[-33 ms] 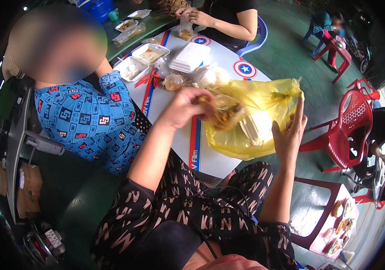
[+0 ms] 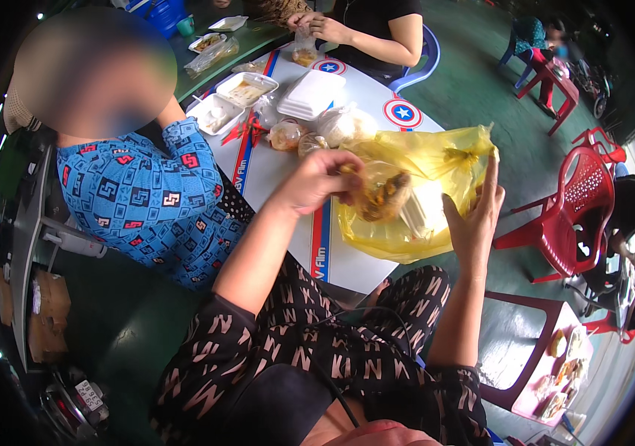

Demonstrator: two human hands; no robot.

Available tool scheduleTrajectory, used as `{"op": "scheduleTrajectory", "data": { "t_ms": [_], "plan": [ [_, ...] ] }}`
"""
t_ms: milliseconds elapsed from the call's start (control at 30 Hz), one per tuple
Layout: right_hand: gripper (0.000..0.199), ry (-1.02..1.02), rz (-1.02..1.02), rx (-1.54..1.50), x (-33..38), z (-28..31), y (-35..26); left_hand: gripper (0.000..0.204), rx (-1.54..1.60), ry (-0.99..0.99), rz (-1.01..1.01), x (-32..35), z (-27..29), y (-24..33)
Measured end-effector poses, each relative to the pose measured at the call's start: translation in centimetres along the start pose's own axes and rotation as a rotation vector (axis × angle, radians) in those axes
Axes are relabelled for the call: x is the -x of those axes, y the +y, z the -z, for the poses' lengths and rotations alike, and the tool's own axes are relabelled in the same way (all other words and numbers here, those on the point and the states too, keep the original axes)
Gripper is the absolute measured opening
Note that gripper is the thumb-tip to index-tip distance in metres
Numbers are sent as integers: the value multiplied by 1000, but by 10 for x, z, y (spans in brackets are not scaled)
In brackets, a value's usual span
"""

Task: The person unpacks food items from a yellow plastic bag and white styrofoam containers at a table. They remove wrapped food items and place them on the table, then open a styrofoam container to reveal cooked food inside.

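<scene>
My left hand (image 2: 326, 181) is closed in a pinch on the gathered top of a small clear plastic bag (image 2: 383, 195) of yellow-brown food. This bag hangs at the mouth of a yellow plastic bag (image 2: 377, 244). Inside the yellow bag a white foam box (image 2: 423, 212) shows. My right hand (image 2: 477, 215) holds the yellow bag's right edge, index finger stretched up along it and thumb apart; the other fingers are partly hidden. Behind my left hand, small tied bags of food (image 2: 286, 135) and a white tied bag (image 2: 347, 125) sit on the table.
The white table (image 2: 269, 178) also bears a shut foam box (image 2: 311, 94), an open foam box (image 2: 247, 91) and red strips (image 2: 243, 132). On my left sits a person in a blue patterned shirt (image 2: 146, 197); across, another person's hands (image 2: 325, 28) hold a bag. Red chairs (image 2: 574, 204) stand right.
The small clear bag has moved slightly right with my left hand, farther over the yellow bag. The yellow bag's upper edge and my right thumb have shifted slightly left.
</scene>
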State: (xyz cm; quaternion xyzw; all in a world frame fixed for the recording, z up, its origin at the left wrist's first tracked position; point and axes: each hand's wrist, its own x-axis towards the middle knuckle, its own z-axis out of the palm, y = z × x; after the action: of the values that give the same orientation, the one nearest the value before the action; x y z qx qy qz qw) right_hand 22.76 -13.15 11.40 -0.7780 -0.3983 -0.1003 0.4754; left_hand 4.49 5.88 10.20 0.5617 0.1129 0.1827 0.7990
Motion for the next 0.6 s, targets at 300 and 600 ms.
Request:
{"op": "scheduleTrajectory", "data": {
  "t_ms": [300,600],
  "plan": [
    [92,-34,28,32,-6,8,-1,23,125,56,346,-38,-8,-61],
    [91,-122,-4,63,-5,4,-13,19,-1659,552,-49,-27,-8,-44]
  ]
}}
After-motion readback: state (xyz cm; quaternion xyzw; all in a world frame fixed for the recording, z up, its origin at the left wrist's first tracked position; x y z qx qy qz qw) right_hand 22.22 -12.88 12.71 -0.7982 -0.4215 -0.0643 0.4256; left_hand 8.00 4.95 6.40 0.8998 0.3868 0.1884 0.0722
